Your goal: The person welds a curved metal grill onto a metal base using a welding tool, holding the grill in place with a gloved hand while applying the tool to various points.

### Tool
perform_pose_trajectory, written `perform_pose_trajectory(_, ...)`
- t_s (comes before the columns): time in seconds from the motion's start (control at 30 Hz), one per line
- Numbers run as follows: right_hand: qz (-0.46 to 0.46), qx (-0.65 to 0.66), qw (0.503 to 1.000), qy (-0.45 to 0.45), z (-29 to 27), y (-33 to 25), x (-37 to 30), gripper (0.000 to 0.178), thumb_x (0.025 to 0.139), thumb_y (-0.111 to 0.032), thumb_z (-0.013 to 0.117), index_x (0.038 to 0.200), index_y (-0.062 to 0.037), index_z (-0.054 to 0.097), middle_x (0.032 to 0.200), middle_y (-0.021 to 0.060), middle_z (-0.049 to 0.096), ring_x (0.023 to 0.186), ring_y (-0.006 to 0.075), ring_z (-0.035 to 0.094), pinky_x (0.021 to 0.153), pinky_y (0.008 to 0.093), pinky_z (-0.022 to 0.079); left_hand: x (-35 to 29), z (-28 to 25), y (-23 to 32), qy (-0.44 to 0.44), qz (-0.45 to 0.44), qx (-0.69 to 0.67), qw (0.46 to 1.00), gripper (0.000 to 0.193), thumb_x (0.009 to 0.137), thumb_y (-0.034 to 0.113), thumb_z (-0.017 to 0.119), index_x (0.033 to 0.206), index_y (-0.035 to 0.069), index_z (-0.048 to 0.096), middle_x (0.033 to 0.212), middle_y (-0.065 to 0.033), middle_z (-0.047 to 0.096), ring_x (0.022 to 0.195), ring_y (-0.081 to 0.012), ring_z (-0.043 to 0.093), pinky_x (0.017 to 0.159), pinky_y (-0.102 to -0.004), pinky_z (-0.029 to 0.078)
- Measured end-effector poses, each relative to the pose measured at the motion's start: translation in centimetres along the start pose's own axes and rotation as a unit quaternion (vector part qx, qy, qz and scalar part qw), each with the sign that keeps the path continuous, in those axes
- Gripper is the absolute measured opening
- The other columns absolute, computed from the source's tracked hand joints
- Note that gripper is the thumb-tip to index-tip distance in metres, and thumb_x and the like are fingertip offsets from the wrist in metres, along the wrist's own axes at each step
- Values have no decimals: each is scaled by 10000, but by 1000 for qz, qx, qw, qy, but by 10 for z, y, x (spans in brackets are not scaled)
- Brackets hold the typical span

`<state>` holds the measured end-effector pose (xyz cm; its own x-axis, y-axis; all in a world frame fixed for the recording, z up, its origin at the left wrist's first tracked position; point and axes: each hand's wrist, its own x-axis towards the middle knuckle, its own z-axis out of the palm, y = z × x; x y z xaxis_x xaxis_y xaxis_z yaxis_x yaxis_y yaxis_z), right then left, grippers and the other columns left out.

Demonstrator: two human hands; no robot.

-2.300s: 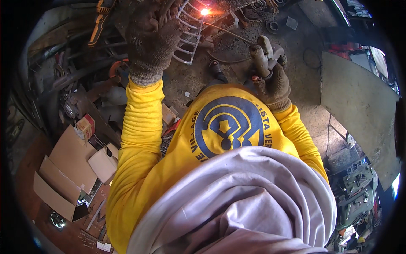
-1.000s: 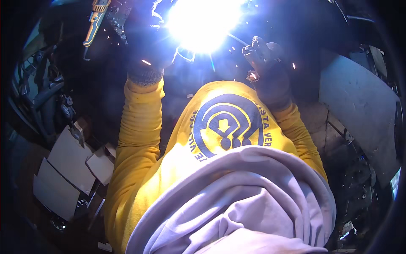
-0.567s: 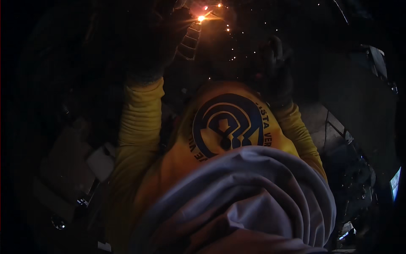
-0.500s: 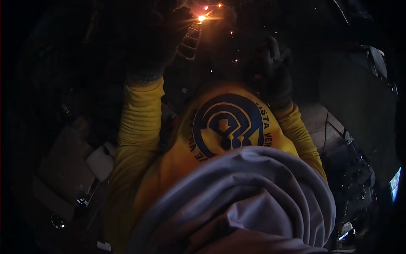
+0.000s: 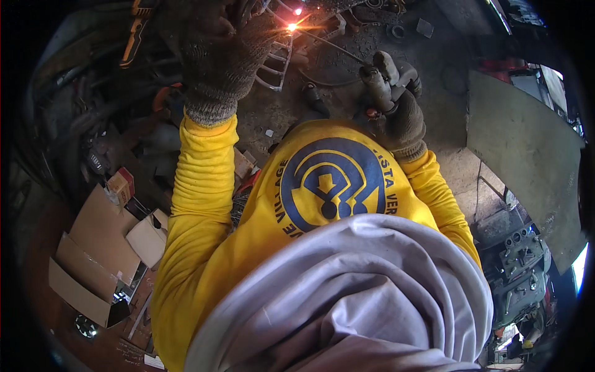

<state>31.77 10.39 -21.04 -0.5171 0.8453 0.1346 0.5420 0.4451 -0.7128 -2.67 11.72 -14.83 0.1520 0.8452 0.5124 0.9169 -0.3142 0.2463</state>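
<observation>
My right hand (image 5: 403, 121), in a dark knitted glove, is closed around a welding electrode holder (image 5: 379, 87). A thin welding rod (image 5: 334, 46) runs from it up and left to a bright orange glowing spot. That spot lies at the upper end of a metal frame with curved rungs (image 5: 273, 74). My left hand (image 5: 232, 68), gloved too, is raised at the left side of this frame. Its fingers look curled, but shadow and the upper edge hide what they hold. A smaller reddish glow shows just above the bright spot.
Opened cardboard boxes (image 5: 102, 232) lie at lower left. An orange and black tool (image 5: 134, 37) is at upper left. A large flat sheet (image 5: 527, 161) and greasy machinery (image 5: 517, 266) stand at right. A cable (image 5: 328, 82) crosses the stained floor.
The picture has gone from very dark to well lit. Flying sparks have disappeared, while the glow at the rod's end remains. Both hands have hardly moved.
</observation>
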Motion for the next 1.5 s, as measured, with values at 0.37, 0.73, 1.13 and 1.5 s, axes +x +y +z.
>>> perform_pose_trajectory(0.37,-53,29,998,11,-8,-17,24,402,916,-316,696,1292,-181,657,1135,115,661,979,313,668,761,385,556,2,-6,2,-3,-3,-7,1000,541,810,94,685,1335,10,583,1384,-184,583,1253,-324,573,1079,-381,450)
perform_pose_trajectory(0.73,-37,125,991,-36,-11,-22,36,426,920,-135,639,1345,-169,647,1386,57,604,1055,207,544,857,321,512,0,-8,2,-3,-15,-8,1000,565,799,92,683,1346,7,573,1394,-185,574,1264,-323,562,1089,-380,439)
perform_pose_trajectory(1.13,73,341,936,52,19,13,7,702,971,-390,699,1470,16,419,998,44,637,806,99,606,707,256,506,-4,-13,8,6,-45,-22,999,591,786,90,681,1359,5,563,1404,-186,564,1275,-321,550,1100,-378,428)
perform_pose_trajectory(1.5,126,286,950,25,16,17,5,545,982,-370,676,1316,30,518,964,66,686,795,116,651,719,256,524,-3,-21,-3,29,-107,-56,992,614,775,89,680,1370,3,553,1414,-187,555,1286,-320,539,1110,-377,417)
